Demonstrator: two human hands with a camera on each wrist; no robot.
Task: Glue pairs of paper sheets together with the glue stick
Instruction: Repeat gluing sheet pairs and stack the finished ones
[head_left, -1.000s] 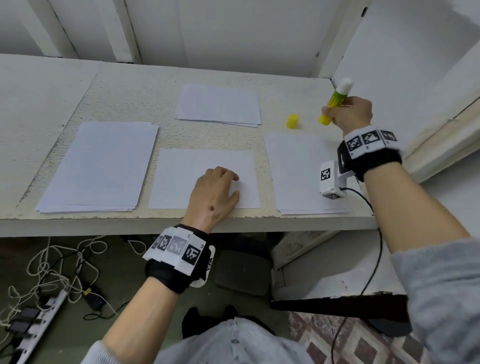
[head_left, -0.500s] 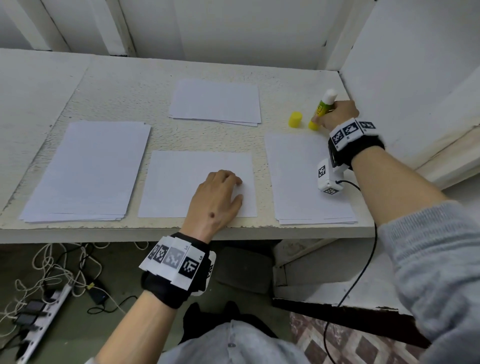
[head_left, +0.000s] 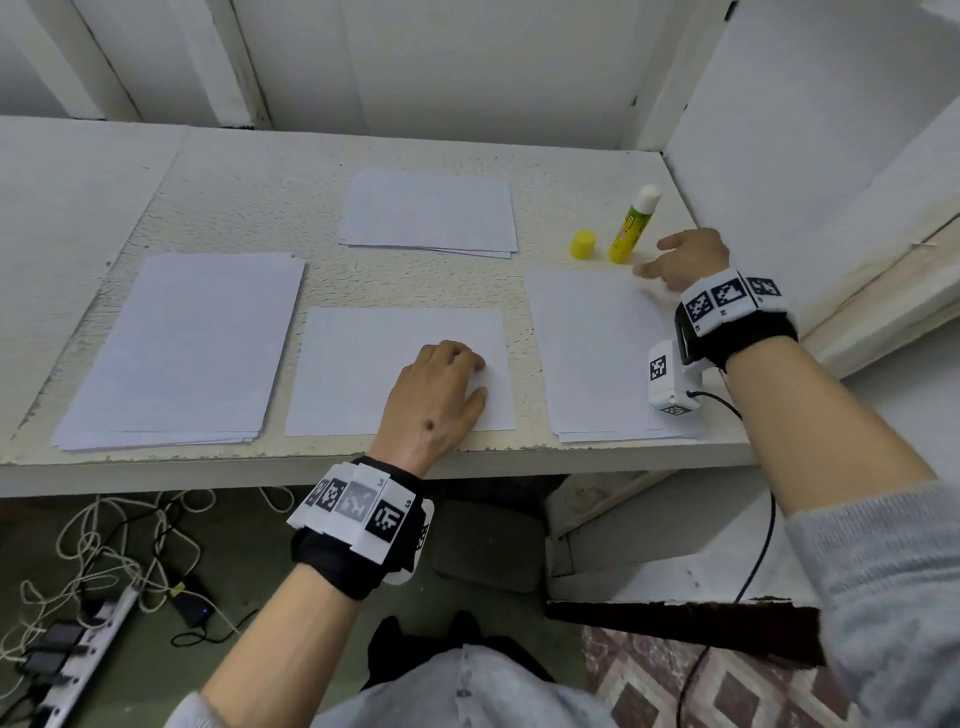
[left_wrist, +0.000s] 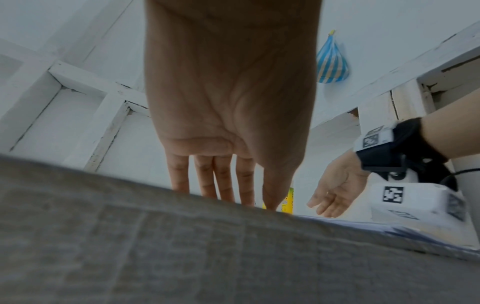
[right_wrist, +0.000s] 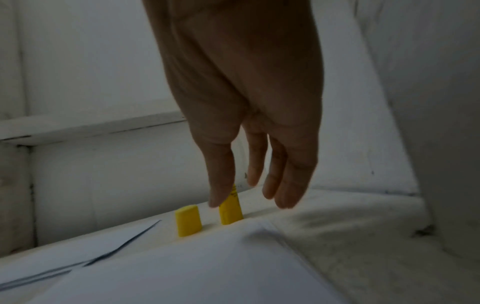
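Note:
An uncapped yellow-green glue stick (head_left: 632, 224) stands upright at the back right of the white table (head_left: 249, 208), its yellow cap (head_left: 582, 244) beside it on the left. My right hand (head_left: 680, 260) hovers just right of the stick with fingers straight and holds nothing; the right wrist view shows the hand (right_wrist: 259, 185) over the glue stick (right_wrist: 230, 209) and cap (right_wrist: 188, 221). My left hand (head_left: 441, 389) rests flat on the single middle sheet (head_left: 363, 364) near the front edge. A paper stack (head_left: 597, 353) lies under my right wrist.
A larger paper stack (head_left: 182, 348) lies at the left and another stack (head_left: 431, 213) at the back centre. White walls close off the back and right. Below the table edge lie cables and a power strip (head_left: 78, 639). A striped bag (left_wrist: 331, 61) hangs on the wall.
My right hand brought the glue stick down from the air, stood it on the table beside its cap, let go and drew slightly away. The left hand stayed on the middle sheet.

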